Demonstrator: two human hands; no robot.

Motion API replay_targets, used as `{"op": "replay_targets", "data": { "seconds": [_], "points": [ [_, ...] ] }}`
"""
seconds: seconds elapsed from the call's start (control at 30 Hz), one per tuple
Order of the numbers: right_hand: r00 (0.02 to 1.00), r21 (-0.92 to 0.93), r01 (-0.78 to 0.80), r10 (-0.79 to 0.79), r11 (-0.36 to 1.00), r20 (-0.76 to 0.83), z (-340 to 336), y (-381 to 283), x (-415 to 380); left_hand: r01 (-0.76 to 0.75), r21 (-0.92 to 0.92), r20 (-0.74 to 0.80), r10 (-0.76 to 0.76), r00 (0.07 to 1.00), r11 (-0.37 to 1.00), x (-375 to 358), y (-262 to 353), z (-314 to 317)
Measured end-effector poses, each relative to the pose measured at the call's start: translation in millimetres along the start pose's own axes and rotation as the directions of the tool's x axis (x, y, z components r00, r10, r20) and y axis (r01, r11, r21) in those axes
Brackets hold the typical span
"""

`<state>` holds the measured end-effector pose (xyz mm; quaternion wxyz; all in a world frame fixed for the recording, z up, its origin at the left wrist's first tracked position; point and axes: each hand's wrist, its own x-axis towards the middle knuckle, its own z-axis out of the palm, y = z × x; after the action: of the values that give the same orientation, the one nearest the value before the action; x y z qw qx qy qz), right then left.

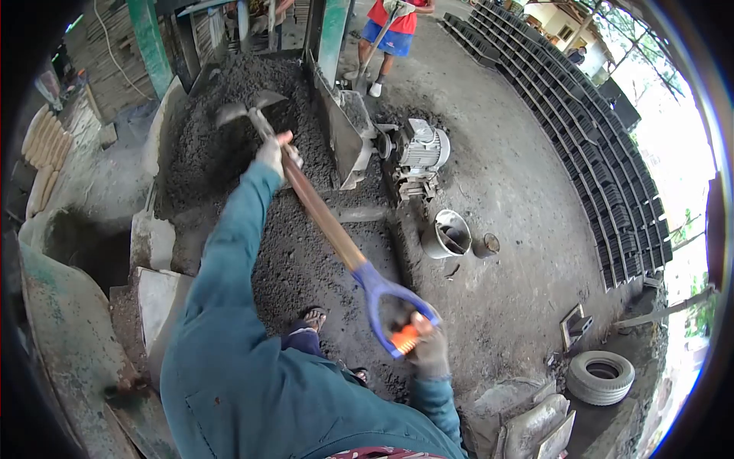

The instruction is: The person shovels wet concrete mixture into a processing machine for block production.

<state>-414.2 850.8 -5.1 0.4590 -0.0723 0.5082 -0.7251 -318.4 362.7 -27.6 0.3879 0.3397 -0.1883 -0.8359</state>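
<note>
A shovel (325,210) with a wooden shaft and a blue D-shaped handle slants across the middle of the view. My left hand (278,155), in a worn glove with bare fingertips, is wrapped round the shaft just below the metal blade. At the other end my right hand (428,346), also gloved, grips the orange bar of the handle, slightly blurred. The shovel's blade (233,115) overlaps a heap of dark, damp-looking grit (206,153) between low walls. More of the grit covers the floor around my sandalled feet.
An electric motor (425,147) stands right of the heap, near a white bucket (446,234) and a small can (487,245). Another person (394,34) holds a shovel at the back. Racks of dark blocks (581,138) line the right; a tyre (601,377) lies lower right.
</note>
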Motion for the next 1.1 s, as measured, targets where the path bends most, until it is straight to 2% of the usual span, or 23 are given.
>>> {"op": "replay_targets", "data": {
  "seconds": [0.03,0.07,0.1,0.13,0.17,0.2,0.23,0.27,0.3,0.33,0.37,0.4,0.43,0.5,0.53,0.6,0.63,0.67,0.7,0.8,0.93,1.0,1.1],
  "points": [
    [0.999,0.021,0.027,-0.027,0.999,-0.022,-35,2,-17,0.035,-0.032,0.062,-0.033,0.998,0.999,-20,-23,-4],
    [0.994,-0.067,-0.01,0.003,0.998,-0.107,-87,16,-31,0.094,-0.061,0.055,-0.091,0.994,0.994,-50,-47,-4],
    [0.985,-0.026,-0.037,0.032,0.999,-0.17,-99,13,-57,0.141,-0.062,0.091,-0.135,0.987,0.988,-82,-71,-4],
    [0.95,-0.151,0.002,-0.049,0.988,-0.307,-130,31,-76,0.161,-0.042,0.132,-0.155,0.979,0.986,-111,-99,-7],
    [0.918,-0.109,-0.043,-0.004,0.993,-0.397,-166,53,-94,0.22,-0.038,0.151,-0.212,0.966,0.975,-137,-124,-9],
    [0.875,-0.063,-0.084,0.044,0.994,-0.482,-206,78,-113,0.207,-0.003,0.185,-0.203,0.962,0.978,-164,-149,-11],
    [0.941,-0.713,-0.053,-0.205,0.699,-0.27,-270,109,-138,0.257,0.021,0.148,-0.257,0.955,0.966,-187,-173,-12],
    [0.969,-0.996,0.074,-0.238,0.053,0.059,-315,131,-161,0.295,0.039,0.166,-0.297,0.94,0.955,-210,-194,-16],
    [0.965,-0.99,0.072,-0.244,-0.118,0.099,-330,144,-195,0.307,0.032,0.168,-0.308,0.936,0.951,-232,-214,-18],
    [0.965,-0.989,-0.078,-0.241,0.127,-0.107,-332,151,-224,0.327,0.02,0.133,-0.327,0.935,0.945,-251,-232,-21],
    [0.932,-0.895,-0.189,-0.212,0.404,-0.293,-337,155,-248,0.345,0.032,0.093,-0.347,0.933,0.938,-267,-248,-23],
    [0.873,-0.714,-0.257,-0.16,0.652,-0.46,-330,152,-269,0.362,0.042,0.053,-0.364,0.93,0.931,-280,-262,-27],
    [0.834,-0.593,-0.258,-0.134,0.763,-0.534,-322,146,-285,0.369,0.084,0.094,-0.376,0.922,0.926,-282,-277,-37],
    [0.803,-0.547,-0.223,-0.167,0.807,-0.572,-307,133,-305,0.404,0.077,0.114,-0.41,0.905,0.912,-279,-294,-52],
    [0.807,-0.62,-0.211,-0.222,0.756,-0.546,-302,127,-308,0.423,0.074,0.124,-0.43,0.894,0.903,-279,-296,-54],
    [0.84,-0.577,-0.178,-0.182,0.797,-0.51,-287,113,-303,0.406,0.068,0.143,-0.412,0.9,0.911,-268,-289,-57],
    [0.843,-0.125,-0.178,0.086,0.976,-0.531,-262,98,-298,0.388,0.097,0.15,-0.399,0.905,0.917,-261,-284,-55],
    [0.883,-0.095,-0.195,0.133,0.976,-0.45,-264,95,-294,0.364,0.094,0.149,-0.374,0.915,0.927,-257,-278,-48],
    [0.903,-0.105,-0.145,0.088,0.984,-0.419,-256,91,-284,0.364,0.112,0.112,-0.376,0.92,0.925,-248,-276,-48],
    [0.925,-0.112,-0.081,0.033,0.99,-0.379,-238,87,-267,0.322,0.13,0.168,-0.34,0.925,0.938,-227,-270,-52],
    [0.947,-0.01,-0.119,0.11,0.993,-0.3,-238,88,-263,0.268,0.008,0.103,-0.268,0.958,0.963,-239,-269,-42],
    [0.929,-0.054,-0.152,0.124,0.987,-0.35,-233,81,-265,0.275,-0.107,0.136,-0.26,0.956,0.955,-267,-275,-38],
    [0.914,-0.202,-0.202,0.111,0.958,-0.39,-252,89,-264,0.372,-0.224,0.151,-0.345,0.926,0.901,-278,-296,-46]
  ]
}}
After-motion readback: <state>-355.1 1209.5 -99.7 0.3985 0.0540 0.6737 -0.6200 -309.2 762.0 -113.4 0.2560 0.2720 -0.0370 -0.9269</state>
